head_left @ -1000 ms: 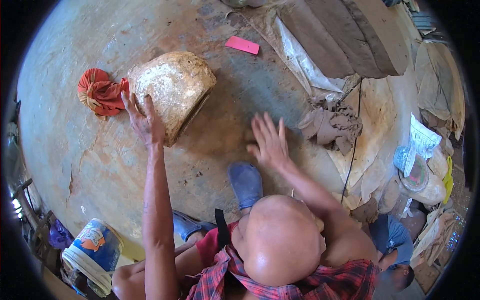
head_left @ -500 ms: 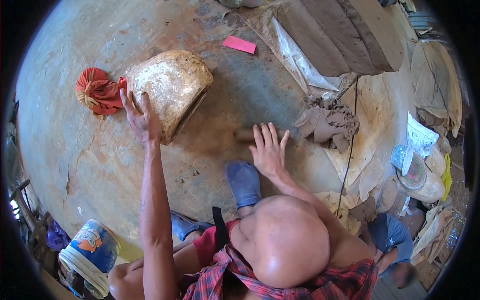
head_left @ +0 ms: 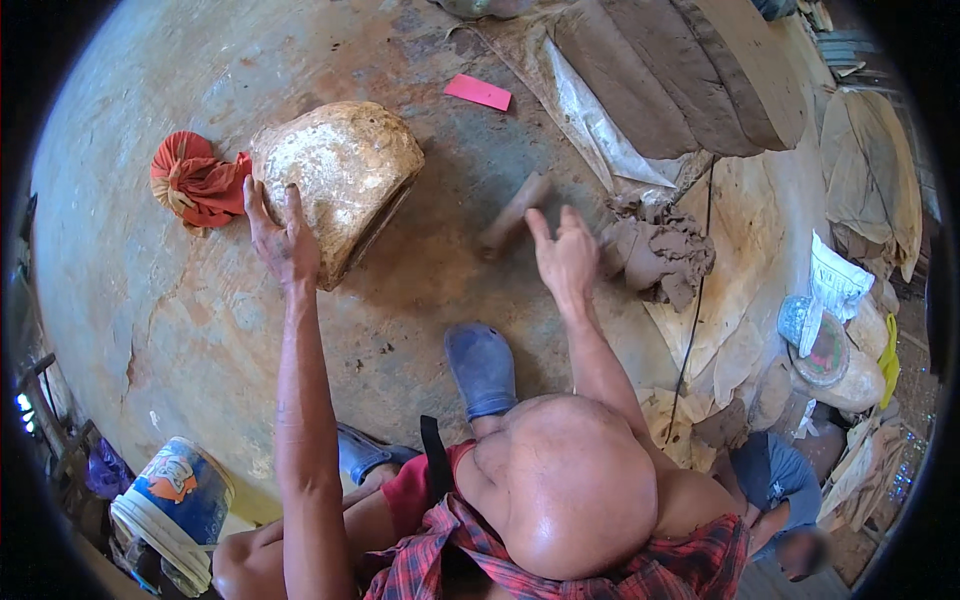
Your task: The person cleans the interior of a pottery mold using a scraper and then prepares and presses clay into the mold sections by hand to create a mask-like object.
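Head view shows you crouched over a broad, clay-smeared round floor [head_left: 150, 330], with your left hand [head_left: 283, 243] laid flat, fingers spread, against the near side of a large domed clay block [head_left: 340, 180]. The grip there is apart: it presses on the lump rather than closing round it.

Your right hand [head_left: 563, 257] is raised just above the floor, fingers loose and parted, holding nothing that I can make out. It hovers just beside a short wooden roller or mallet [head_left: 512, 213] lying on the floor, and near a torn heap of grey clay [head_left: 655, 250].

The domed block sits up-left of centre, touching a bunched red cloth [head_left: 192, 180] on its far left. It looks roughly shaped but dry-crusted and uneven, so I judge the working of it as barely started: no tool is in hand, and the lump is only being steadied.

The loose heap of clay to the right appears untouched, apart from the block. Long clay slabs [head_left: 680, 75] lie on plastic sheeting at the top, a pink card [head_left: 478, 92] lies beyond the block, and a blue-and-white bucket [head_left: 175, 505] stands by your left elbow. Your blue shoe [head_left: 481, 368] rests between the two arms.
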`<state>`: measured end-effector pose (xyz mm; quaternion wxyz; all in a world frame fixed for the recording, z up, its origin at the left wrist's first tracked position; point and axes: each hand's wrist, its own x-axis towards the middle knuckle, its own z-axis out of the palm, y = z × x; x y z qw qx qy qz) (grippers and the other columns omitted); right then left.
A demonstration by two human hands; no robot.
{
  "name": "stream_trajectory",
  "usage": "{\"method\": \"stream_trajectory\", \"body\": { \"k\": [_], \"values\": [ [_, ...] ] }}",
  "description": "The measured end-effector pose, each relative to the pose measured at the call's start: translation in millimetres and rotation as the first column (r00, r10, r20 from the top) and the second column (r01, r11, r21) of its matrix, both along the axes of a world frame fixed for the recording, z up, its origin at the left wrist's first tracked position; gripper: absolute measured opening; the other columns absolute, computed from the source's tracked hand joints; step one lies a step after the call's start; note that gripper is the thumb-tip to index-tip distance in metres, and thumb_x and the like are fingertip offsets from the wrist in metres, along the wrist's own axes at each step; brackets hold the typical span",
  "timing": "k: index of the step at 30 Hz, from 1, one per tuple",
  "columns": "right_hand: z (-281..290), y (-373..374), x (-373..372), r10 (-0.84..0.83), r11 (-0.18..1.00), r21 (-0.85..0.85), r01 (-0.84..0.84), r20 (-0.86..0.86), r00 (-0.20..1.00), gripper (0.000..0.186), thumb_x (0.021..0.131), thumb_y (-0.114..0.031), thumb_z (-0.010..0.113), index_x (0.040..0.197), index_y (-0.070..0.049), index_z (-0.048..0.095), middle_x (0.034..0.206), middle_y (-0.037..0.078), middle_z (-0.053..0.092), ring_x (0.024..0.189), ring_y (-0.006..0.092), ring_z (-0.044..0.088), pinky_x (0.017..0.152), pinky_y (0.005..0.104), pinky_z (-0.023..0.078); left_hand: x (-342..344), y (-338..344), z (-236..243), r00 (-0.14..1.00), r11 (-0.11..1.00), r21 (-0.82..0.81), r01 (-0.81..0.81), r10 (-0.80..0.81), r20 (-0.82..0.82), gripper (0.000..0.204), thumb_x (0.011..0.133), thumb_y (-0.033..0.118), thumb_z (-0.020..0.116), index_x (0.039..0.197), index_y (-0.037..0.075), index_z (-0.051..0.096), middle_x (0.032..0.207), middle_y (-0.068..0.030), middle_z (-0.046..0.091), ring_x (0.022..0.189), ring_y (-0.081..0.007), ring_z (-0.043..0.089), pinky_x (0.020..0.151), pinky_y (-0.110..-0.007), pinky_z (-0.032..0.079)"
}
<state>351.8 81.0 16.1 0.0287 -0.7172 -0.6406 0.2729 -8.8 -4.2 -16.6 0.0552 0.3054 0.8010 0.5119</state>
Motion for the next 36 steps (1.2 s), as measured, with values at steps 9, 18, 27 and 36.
{"method": "stream_trajectory", "body": {
  "k": [9,18,27,36],
  "values": [
    [-47.3,40.3,-57.2,0.515,0.561,0.582,-0.589,0.311,0.798,0.102,0.1,-0.082,0.035,0.166,-0.004,0.034,0.175,0.025,0.022,0.162,0.0489,0.015,0.123,0.0757,0.011,2.1,5.8,3.9,0.998,0.999,0.034,0.012,-0.014,0.053,0.07,0.102,0.019,0.07,0.161,-0.003,0.039,0.159,-0.0287,0.05,0.147,-0.0355,0.051,0.122,-0.042,0.039],
    [-51.0,34.8,-83.6,0.586,0.614,0.585,-0.53,0.112,0.803,0.113,0.091,-0.091,0.04,0.173,-0.017,0.015,0.18,0.02,0.005,0.164,0.0464,0.003,0.118,0.0838,0.001,-3.9,-3.1,11.3,1.0,1.0,-0.022,0.001,0.0,0.027,0.069,0.105,0.023,0.066,0.161,-0.005,0.037,0.158,-0.0295,0.051,0.147,-0.037,0.051,0.122,-0.043,0.039],
    [-75.5,81.4,-62.8,0.55,0.595,0.545,-0.591,0.26,0.794,0.107,0.093,-0.09,0.036,0.174,-0.023,0.014,0.18,0.018,0.004,0.164,0.0477,0.007,0.117,0.085,0.006,2.4,-6.7,4.1,0.993,0.998,0.053,0.019,-0.025,0.118,0.069,0.105,0.024,0.065,0.161,-0.003,0.037,0.159,-0.0295,0.049,0.149,-0.0369,0.048,0.123,-0.043,0.038],
    [-61.7,91.5,-66.5,0.516,0.582,0.609,-0.539,0.236,0.824,0.108,0.09,-0.093,0.033,0.174,-0.029,0.008,0.181,0.012,0.001,0.164,0.046,0.001,0.117,0.0861,0.003,-4.7,-12.1,10.1,1.0,1.0,-0.031,-0.001,0.002,0.029,0.068,0.104,0.024,0.068,0.16,-0.004,0.04,0.16,-0.027,0.05,0.147,-0.0351,0.051,0.123,-0.042,0.039]
  ]
}}
